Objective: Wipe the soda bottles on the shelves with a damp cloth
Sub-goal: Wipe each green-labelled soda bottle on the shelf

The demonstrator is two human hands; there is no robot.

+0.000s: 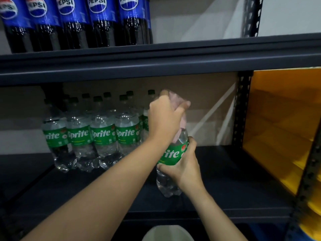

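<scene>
From the head camera, looking down and forward at a dark metal shelf unit point(173, 66): the person has both arms stretched out over the lower shelf point(234, 180). The right hand point(184, 169) is wrapped around the middle of a Sprite bottle point(171, 157), fingers curled over the green label and the clear plastic just below it, the bottle standing upright with its base on or just above the shelf surface (I cannot tell which). The left hand point(165, 117) is up at the top of that same bottle, clenched around a pink cloth point(177, 108) that covers the neck and cap; a strip of the cloth hangs down the bottle's shoulder, touching the plastic above the label.

To the left on the same shelf, apart from the held one, stands a cluster of Sprite bottles point(102, 136), green caps and green labels, in at least two rows, labels facing out.

On the shelf above, a row of Pepsi bottles point(73, 23) with blue labels stands at the left end.

To the right of the rack's perforated upright point(241, 110) there is a yellow-orange surface point(281, 122). At the bottom edge, below the shelf front, the rim of a pale round container point(167, 232) shows.
</scene>
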